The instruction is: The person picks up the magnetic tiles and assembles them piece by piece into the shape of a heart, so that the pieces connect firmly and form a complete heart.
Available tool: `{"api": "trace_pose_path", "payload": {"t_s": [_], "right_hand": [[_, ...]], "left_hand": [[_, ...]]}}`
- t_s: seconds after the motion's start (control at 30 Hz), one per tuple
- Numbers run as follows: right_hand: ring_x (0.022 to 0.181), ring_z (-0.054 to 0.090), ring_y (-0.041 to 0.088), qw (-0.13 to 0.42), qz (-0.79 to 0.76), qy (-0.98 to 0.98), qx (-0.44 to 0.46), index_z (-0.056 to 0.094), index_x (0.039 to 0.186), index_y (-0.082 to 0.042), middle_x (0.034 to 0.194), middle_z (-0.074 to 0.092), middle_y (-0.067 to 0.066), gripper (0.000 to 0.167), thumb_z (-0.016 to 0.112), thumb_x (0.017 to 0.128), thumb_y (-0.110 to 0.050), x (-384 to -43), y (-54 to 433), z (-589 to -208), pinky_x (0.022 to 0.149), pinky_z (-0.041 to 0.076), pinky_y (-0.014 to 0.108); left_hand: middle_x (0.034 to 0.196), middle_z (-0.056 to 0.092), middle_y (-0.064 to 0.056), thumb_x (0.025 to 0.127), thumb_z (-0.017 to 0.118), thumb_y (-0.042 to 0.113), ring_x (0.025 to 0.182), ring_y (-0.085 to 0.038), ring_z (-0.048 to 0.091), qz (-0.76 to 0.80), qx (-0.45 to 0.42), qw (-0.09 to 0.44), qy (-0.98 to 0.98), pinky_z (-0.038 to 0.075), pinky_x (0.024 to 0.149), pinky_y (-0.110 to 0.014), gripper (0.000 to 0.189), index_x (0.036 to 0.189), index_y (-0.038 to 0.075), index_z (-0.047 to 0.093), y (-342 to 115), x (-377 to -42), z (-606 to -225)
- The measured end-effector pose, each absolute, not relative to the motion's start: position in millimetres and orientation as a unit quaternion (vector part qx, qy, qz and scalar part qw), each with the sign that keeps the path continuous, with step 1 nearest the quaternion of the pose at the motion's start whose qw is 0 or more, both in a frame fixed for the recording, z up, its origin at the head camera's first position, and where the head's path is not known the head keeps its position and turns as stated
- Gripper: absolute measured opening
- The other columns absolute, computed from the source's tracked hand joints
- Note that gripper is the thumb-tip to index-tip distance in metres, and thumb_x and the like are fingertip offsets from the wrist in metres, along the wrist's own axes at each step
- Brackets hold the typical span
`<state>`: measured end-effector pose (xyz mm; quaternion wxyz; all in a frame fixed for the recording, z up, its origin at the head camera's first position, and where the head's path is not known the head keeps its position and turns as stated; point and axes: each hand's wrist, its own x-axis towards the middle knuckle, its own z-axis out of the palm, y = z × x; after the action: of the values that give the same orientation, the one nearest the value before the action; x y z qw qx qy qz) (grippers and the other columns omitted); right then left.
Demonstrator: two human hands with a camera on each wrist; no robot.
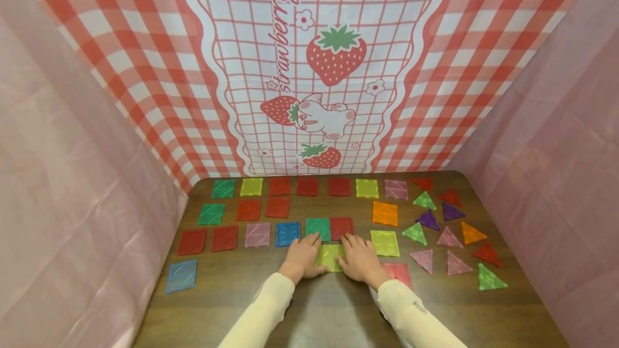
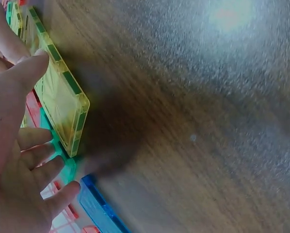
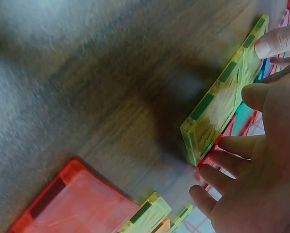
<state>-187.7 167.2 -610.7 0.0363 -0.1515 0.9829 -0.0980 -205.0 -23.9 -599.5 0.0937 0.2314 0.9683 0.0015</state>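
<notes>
Two joined yellow square tiles (image 1: 331,258) lie between my hands, their near edge thick in both wrist views. Just beyond them are a green square tile (image 1: 317,228) and a red square tile (image 1: 341,227), side by side. My left hand (image 1: 303,258) has its thumb on the yellow tiles and its fairly straight fingers reaching toward the green tile. On the other side, my right hand (image 1: 360,259) touches the yellow tiles with its thumb while its extended fingers reach the red tile. The hands partly cover the yellow pair.
Square tiles lie in rows behind and to the left, including a blue tile (image 1: 288,234) by my left hand. A pink-red tile (image 1: 397,274) sits partly under my right forearm, near a lime tile (image 1: 385,243). Triangular tiles (image 1: 450,237) are spread at the right.
</notes>
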Motion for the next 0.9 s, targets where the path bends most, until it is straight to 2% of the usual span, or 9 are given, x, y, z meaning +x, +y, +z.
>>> {"api": "trace_pose_path", "payload": {"t_s": [0.27,0.43,0.63,0.9], "right_hand": [[0.133,0.05,0.039,0.023,-0.09,0.983,-0.157,0.053,0.143,0.003,0.148,0.052,0.02,0.064,0.063,0.097,-0.042,-180,167,-616,0.106,0.04,0.058],[0.135,0.049,0.038,0.018,-0.083,0.985,-0.152,0.052,0.144,0.002,0.15,0.051,0.019,0.066,0.062,0.098,-0.044,-179,168,-618,0.107,0.04,0.057],[0.136,0.048,0.04,0.018,-0.098,0.983,-0.153,0.051,0.144,0.003,0.15,0.05,0.021,0.066,0.065,0.096,-0.041,-177,168,-620,0.107,0.04,0.059],[0.137,0.047,0.041,0.019,-0.104,0.983,-0.148,0.051,0.144,0.003,0.151,0.049,0.021,0.067,0.066,0.095,-0.039,-178,167,-622,0.108,0.04,0.059]], "left_hand": [[0.157,0.046,-0.001,0.085,0.067,0.068,0.141,-0.019,0.048,0.013,0.235,0.077,0.969,0.044,0.11,-0.047,0.082,0.146,0.016,0.053,-27,-200,-604],[0.155,0.048,-0.002,0.082,0.07,0.068,0.139,-0.021,0.05,0.017,0.241,0.061,0.969,0.045,0.108,-0.046,0.083,0.143,0.015,0.055,-26,-200,-608],[0.154,0.05,-0.003,0.079,0.077,0.064,0.138,-0.022,0.052,0.025,0.24,0.05,0.969,0.046,0.109,-0.045,0.083,0.141,0.013,0.056,-25,-199,-610],[0.153,0.05,-0.006,0.08,0.077,0.062,0.137,-0.024,0.052,0.033,0.242,0.042,0.969,0.047,0.107,-0.043,0.082,0.141,0.012,0.056,-26,-197,-612]]}}
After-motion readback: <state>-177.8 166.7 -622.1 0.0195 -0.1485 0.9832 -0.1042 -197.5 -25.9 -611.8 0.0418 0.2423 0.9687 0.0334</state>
